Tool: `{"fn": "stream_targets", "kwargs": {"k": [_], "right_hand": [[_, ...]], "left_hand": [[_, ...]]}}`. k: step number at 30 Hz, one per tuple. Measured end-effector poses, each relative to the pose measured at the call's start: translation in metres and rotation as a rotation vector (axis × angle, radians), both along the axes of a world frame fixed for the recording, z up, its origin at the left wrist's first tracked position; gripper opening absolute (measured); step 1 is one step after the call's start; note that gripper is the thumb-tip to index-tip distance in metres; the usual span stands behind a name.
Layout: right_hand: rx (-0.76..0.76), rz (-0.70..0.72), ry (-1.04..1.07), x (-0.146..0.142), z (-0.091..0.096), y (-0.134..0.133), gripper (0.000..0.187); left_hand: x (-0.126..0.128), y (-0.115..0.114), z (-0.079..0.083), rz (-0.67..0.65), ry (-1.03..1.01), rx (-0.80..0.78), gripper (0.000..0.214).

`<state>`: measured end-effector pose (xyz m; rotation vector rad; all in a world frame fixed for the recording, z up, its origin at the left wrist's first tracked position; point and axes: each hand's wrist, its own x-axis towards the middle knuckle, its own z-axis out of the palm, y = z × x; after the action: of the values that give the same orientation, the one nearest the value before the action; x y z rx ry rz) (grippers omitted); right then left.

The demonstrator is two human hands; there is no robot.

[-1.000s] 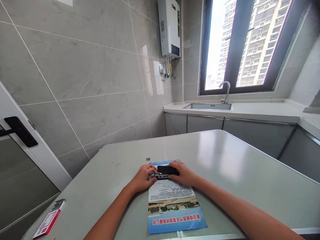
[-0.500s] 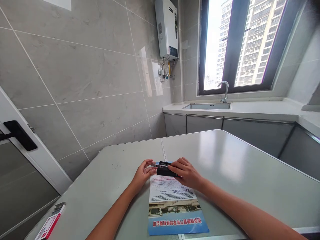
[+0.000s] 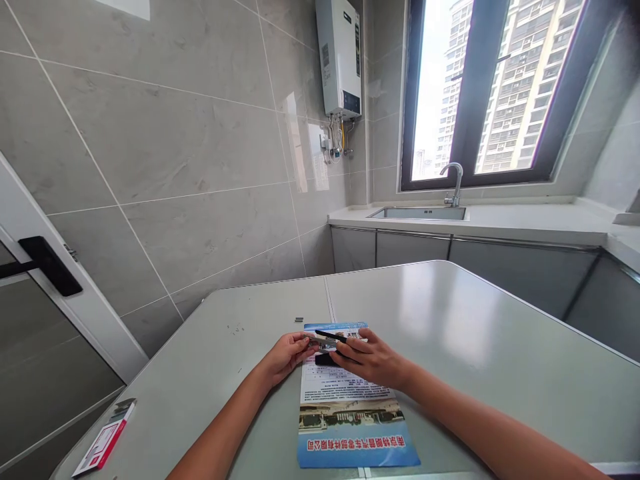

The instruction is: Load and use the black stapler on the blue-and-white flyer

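Observation:
A black stapler (image 3: 327, 359) is held above a printed sheet, its black top cover spread apart from the base and a metal strip showing between them. My right hand (image 3: 373, 359) is closed round its rear end. At the front end my left hand (image 3: 290, 357) pinches the metal part between thumb and fingers; whether a staple is in that pinch is too small to see. Under both hands lies the blue and white printed leaflet (image 3: 357, 453), upside down to me. Just beyond my left hand, short strips of staples (image 3: 299, 320) rest on the table.
Loose staples (image 3: 235, 328) are scattered on the pale table (image 3: 240, 427) at left. A red and white box (image 3: 105, 440) with grey staple strips on it lies at the table's left edge. A door (image 3: 55, 293) stands close on the left; a counter with a sink (image 3: 420, 213) is behind.
The stapler has tilted and its top cover now stands further from the base. My left fingers have closed on its front metal part. Staple strips behind my left hand have come into view.

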<state>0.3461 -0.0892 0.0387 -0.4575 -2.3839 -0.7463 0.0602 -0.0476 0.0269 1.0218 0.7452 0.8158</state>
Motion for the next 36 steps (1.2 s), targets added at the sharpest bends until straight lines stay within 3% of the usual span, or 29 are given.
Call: {"fn": "stream_targets", "kwargs": {"k": [4, 8, 16, 20, 23, 29, 36], "right_hand": [[-0.046, -0.065, 0.068, 0.001, -0.005, 0.005, 0.049], [-0.226, -0.217, 0.195, 0.003, -0.011, 0.017, 0.058], [-0.411, -0.333, 0.379, 0.005, -0.011, 0.027, 0.038], [-0.727, -0.242, 0.609, 0.01, -0.01, 0.032, 0.013], [-0.877, -0.15, 0.627, 0.013, -0.011, 0.035, 0.016], [-0.994, 0.027, 0.495, 0.008, -0.005, 0.028, 0.028], [-1.017, 0.104, 0.357, 0.003, -0.003, 0.023, 0.028]], "left_hand": [[0.0, 0.0, 0.001, 0.023, 0.038, 0.008, 0.031], [0.002, 0.001, 0.002, 0.067, 0.071, 0.061, 0.031], [-0.001, 0.002, 0.001, 0.133, 0.129, 0.097, 0.041], [-0.003, 0.004, 0.002, 0.184, 0.138, 0.195, 0.049], [-0.004, 0.007, 0.001, 0.239, 0.183, 0.3, 0.055], [-0.005, 0.01, -0.001, 0.315, 0.206, 0.419, 0.054], [-0.002, 0.007, 0.001, 0.262, 0.194, 0.461, 0.058]]}}
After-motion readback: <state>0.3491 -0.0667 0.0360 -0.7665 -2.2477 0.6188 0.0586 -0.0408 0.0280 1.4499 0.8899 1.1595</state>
